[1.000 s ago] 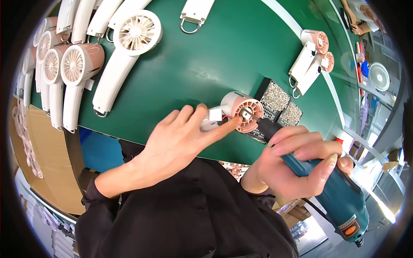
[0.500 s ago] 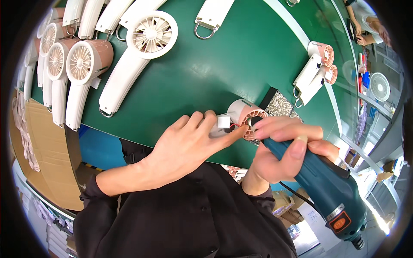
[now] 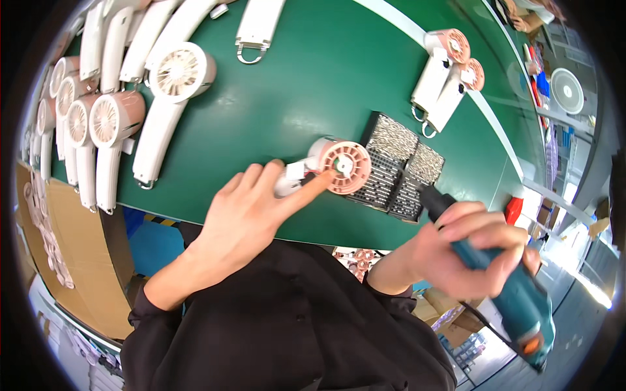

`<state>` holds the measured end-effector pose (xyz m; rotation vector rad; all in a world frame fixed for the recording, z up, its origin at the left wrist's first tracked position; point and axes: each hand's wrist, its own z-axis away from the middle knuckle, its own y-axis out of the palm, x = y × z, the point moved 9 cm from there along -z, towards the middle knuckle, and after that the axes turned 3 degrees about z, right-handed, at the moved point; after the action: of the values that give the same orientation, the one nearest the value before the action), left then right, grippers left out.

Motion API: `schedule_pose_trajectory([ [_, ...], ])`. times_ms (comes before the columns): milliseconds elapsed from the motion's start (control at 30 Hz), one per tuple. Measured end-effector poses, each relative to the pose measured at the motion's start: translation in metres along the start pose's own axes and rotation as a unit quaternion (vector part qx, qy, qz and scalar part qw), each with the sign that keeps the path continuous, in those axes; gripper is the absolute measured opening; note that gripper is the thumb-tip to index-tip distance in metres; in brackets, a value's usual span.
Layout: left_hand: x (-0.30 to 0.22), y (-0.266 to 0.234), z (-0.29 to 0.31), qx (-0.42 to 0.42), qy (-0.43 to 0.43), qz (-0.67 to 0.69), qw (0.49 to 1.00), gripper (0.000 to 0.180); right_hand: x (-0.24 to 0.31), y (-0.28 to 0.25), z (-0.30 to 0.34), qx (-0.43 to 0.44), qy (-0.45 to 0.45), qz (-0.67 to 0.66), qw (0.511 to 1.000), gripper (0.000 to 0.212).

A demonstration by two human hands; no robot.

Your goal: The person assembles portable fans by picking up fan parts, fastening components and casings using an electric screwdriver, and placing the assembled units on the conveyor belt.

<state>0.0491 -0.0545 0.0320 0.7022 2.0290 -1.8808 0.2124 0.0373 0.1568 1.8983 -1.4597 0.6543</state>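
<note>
My left hand [image 3: 242, 212] grips a pink and white handheld fan [image 3: 349, 168] by its white body, the index finger stretched onto the open, slotted pink head. Red wire shows beside that fingertip. In my right hand [image 3: 473, 251] is a teal electric screwdriver [image 3: 512, 296], its black nose tilted up and left toward a screw tray, apart from the fan. Two black screw trays [image 3: 391, 138] [image 3: 427, 164] stand just right of the fan; each has loose silvery screws at the back and a perforated rack of screws in front. Whether the bit carries a screw is too small to tell.
Several pink and white fans [image 3: 114, 120] crowd the green table's [image 3: 280, 117] left side. Two open-headed fans [image 3: 430, 81] [image 3: 450, 104] lie at the far right. A cardboard box [image 3: 72, 241] stands below the left edge. Another person's hand [image 3: 520, 24] shows at the top right.
My right hand has drawn the screwdriver off the fan head, rightward to the screw trays. The fan's face and both trays now show more fully. My left hand still holds the fan.
</note>
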Motion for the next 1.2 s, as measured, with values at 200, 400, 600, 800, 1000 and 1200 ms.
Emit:
schedule_pose_trajectory([
  [200, -0.001, -0.001, -0.007, 0.021, -0.039, 0.02, 0.999, 0.061, -0.025, -0.091, 0.01, -0.184, 0.051, 0.193, 0.962, 0.02],
  [400, -0.003, 0.005, -0.009, 0.03, -0.054, 0.009, 0.998, 0.063, -0.038, -0.106, 0.016, -0.195, 0.07, 0.21, 0.956, 0.027],
  [600, -0.003, 0.008, -0.012, 0.028, -0.053, 0.006, 0.998, 0.063, -0.045, -0.107, 0.018, -0.198, 0.08, 0.204, 0.955, 0.025],
  [800, -0.004, 0.004, -0.013, 0.025, -0.058, 0.011, 0.998, 0.063, -0.051, -0.102, 0.016, -0.161, 0.086, 0.212, 0.96, 0.023],
  [1000, -0.002, 0.003, -0.013, 0.032, -0.06, 0.009, 0.998, 0.062, -0.052, -0.094, 0.013, -0.139, 0.075, 0.235, 0.959, 0.023],
  [1200, -0.003, 0.002, -0.008, 0.031, -0.046, 0.027, 0.998, 0.059, -0.035, -0.093, 0.013, -0.167, 0.069, 0.195, 0.964, 0.021],
])
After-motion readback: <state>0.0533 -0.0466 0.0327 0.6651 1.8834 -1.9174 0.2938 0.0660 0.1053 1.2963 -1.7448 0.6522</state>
